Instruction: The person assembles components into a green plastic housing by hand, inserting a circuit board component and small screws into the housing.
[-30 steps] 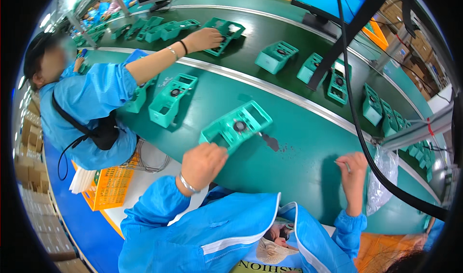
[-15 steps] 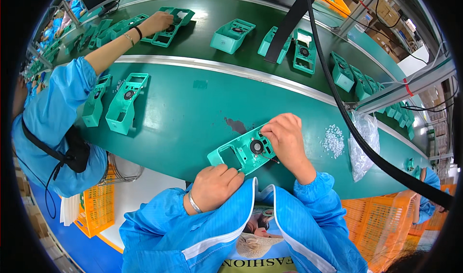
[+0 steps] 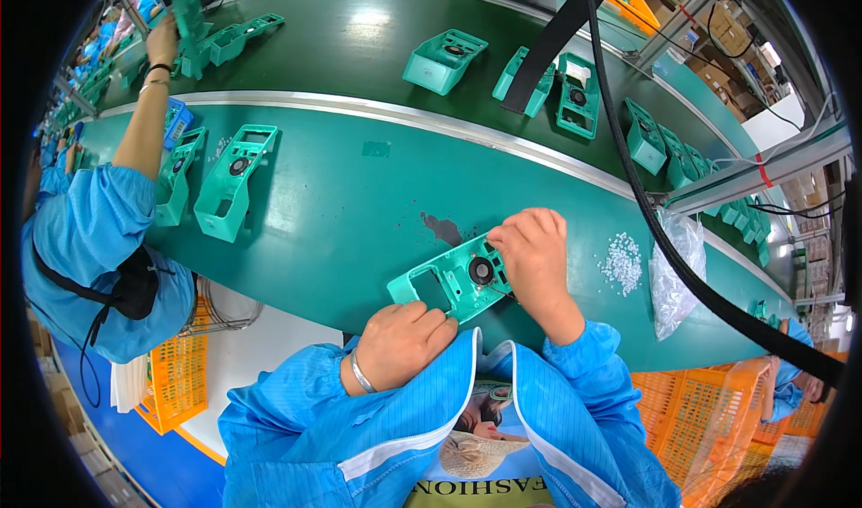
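The left hand (image 3: 402, 341) grasps the green housing (image 3: 459, 280) by its near edge. The right hand (image 3: 535, 261) touches its right end, grip unclear.

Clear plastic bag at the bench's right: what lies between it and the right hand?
A scattered pile of small whitish pieces lies on the green bench between the right hand and the clear plastic bag, in the head view.

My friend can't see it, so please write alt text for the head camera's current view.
A person's left hand curls over the near edge of a green plastic housing while the right hand touches its right end. White granules and a clear bag lie to the right on the green table; at left, a co-worker holds another housing.
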Demonstrator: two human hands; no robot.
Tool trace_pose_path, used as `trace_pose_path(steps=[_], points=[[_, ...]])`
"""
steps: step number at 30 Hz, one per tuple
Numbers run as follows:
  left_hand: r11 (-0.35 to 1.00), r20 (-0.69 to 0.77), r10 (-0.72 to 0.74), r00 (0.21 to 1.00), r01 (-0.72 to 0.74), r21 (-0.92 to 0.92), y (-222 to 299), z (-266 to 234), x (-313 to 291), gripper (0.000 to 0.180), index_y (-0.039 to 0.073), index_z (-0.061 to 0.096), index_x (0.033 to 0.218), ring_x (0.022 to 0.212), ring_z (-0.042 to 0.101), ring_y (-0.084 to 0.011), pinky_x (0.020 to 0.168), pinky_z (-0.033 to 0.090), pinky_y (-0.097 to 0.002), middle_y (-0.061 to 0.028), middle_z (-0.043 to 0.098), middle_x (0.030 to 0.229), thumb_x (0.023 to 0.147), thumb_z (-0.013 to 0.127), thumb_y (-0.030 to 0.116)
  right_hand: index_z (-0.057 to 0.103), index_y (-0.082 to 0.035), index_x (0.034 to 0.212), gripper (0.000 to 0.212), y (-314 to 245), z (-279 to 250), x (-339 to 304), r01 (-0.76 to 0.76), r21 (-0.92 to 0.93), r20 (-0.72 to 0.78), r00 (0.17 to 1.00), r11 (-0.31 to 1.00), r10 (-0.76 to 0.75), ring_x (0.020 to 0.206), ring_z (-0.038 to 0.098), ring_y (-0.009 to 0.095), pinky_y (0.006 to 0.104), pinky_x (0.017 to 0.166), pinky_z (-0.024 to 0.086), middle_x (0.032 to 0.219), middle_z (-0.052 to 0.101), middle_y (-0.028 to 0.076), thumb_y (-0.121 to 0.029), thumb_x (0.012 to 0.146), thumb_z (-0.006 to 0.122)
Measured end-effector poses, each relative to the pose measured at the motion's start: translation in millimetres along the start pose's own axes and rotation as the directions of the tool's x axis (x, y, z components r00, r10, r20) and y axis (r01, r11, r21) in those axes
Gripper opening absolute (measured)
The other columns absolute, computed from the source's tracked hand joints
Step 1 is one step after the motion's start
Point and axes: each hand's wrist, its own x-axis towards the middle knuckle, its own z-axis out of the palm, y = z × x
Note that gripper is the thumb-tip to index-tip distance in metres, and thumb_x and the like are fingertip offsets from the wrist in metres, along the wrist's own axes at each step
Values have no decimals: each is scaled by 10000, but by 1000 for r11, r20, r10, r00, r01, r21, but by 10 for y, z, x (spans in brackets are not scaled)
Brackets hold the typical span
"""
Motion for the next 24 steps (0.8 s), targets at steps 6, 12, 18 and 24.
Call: trace_pose_path(steps=[6,12,18,24], points=[[1000,15,-6,1000,6,-9,-9,-12,-2,251,117,708,1013,698,561,-167,543,467,-335,8,548,791,769,697,175,709,-111,875,131,-45,-23,27,90,-125,27,996,988,-88,986,615,248,447,946,443,916,631,21,-69,751,699],[1000,8,-10,1000,10,-15,-14,0,0,231,121,706,989,699,561,-166,549,468,-331,8,540,784,766,699,179,707,-107,859,125,-32,-10,11,53,-62,-1,999,997,-53,975,615,244,442,946,441,897,629,13,-55,748,730],[1000,18,-9,1000,9,-14,-17,-12,7,223,126,709,986,697,560,-164,553,470,-329,9,541,781,769,695,174,704,-104,838,163,-35,2,39,-34,10,10,999,999,34,955,616,247,436,931,439,869,625,12,-41,723,800],[1000,22,-4,1000,4,-19,-31,-15,10,224,125,713,995,694,556,-165,552,468,-328,9,545,783,776,695,168,708,-107,827,162,-37,30,45,4,-5,5,1000,1000,-4,959,618,245,445,932,434,867,627,12,-56,711,810]])
